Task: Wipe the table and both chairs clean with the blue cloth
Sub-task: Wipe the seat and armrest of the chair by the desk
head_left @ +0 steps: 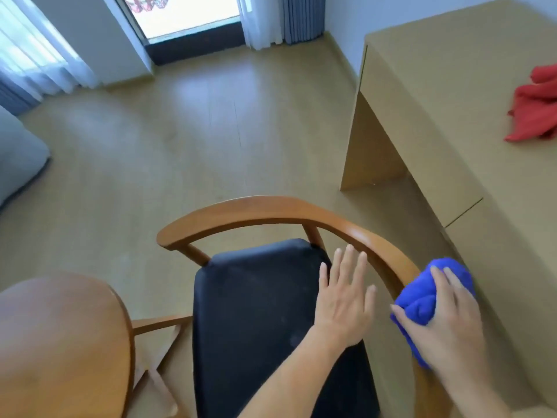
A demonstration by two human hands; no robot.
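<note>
**Wiping the chair rail: cloth handling and item count**

The blue cloth (428, 297) is bunched into a soft wad and sits against the right-hand end of the curved wooden back rail of the chair (271, 212). The right hand (446, 321) lies over the wad, fingers curled round it and thumb against its near side, pressing it onto the rail. The left hand (343, 300) hovers above the right edge of the black seat pad (256, 312), fingers straight and spread, holding nothing; contact with the rail cannot be confirmed.

Handling, as judged: the cloth looks light, plush and fully compliant, so it should mould to the rounded rail. Grip it over the top of the wad, as shown, so folds do not trail loose. The rail appears hard and lacquered (probably slick), so the cloth is likely to slide with light pressure.

Count in view:
- Blue cloths: one.
- Chairs: one; the second is not visible.
- Round wooden surface (60, 342): one, at lower left.
- Pale desk (437, 101): one, at right, carrying one red cloth (533, 110).
- Hands: two.
</note>
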